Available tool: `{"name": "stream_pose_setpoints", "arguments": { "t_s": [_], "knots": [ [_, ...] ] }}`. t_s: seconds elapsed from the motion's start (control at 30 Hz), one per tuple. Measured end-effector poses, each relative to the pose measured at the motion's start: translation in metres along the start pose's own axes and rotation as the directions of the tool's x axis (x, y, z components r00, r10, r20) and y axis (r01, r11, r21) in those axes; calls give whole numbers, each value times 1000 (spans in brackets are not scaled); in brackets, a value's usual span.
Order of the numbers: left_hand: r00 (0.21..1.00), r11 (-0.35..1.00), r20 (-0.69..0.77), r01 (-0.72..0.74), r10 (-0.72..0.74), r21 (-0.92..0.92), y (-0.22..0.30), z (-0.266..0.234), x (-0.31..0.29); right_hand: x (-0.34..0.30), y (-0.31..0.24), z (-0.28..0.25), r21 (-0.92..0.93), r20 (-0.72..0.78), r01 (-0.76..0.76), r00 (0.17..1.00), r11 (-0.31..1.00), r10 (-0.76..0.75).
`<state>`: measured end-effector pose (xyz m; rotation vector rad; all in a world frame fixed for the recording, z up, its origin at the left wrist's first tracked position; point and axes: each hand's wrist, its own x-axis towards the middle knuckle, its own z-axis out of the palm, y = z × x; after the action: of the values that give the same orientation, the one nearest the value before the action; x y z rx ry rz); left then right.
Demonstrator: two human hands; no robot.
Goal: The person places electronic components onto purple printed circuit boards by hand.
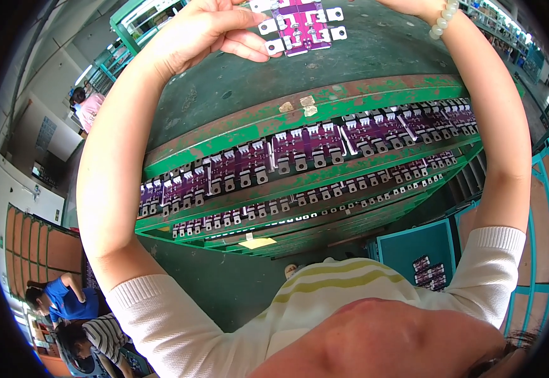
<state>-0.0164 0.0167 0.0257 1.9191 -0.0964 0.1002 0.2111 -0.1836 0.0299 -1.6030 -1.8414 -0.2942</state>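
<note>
At the top of the view my left hand (215,31) pinches the left edge of a purple circuit board (299,31). Silvery metal tabs with holes stick out from both sides of the board, and its upper end runs out of the picture. My right hand (413,6) reaches in beyond the top right, with a pale bead bracelet (443,20) at its wrist. Its fingers are cut off by the picture's edge, so whether it touches the board is hidden. Both arms are raised over the dark green top surface (224,97) of a rack.
Below that surface, the green metal rack (375,94) has shelves lined with several similar purple boards (306,148). A yellow paper (257,242) hangs low on it. More boards lie in a teal-edged tray (388,246) at lower right. Other people (73,299) are at the left.
</note>
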Motion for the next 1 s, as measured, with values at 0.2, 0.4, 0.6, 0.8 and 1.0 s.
{"name": "stream_pose_setpoints", "arguments": {
  "t_s": [0.2,0.4,0.6,0.8,1.0],
  "knots": [
    [1000,992,-26,13,-10,124,4,4,-2,-1,-1,0,0,10,22,1000,1000,-22],
    [998,989,58,-35,27,145,8,13,-6,0,-5,3,-23,0,15,1000,1000,-15],
    [999,992,24,-34,31,119,8,22,-1,-4,-10,-2,-12,6,-31,1000,999,31],
    [997,994,76,12,-20,109,5,23,1,-3,-16,3,105,32,-117,993,988,114],
    [994,994,88,-75,68,75,-1,27,3,-3,-18,2,-12,15,-92,996,996,93]
  ]
}}
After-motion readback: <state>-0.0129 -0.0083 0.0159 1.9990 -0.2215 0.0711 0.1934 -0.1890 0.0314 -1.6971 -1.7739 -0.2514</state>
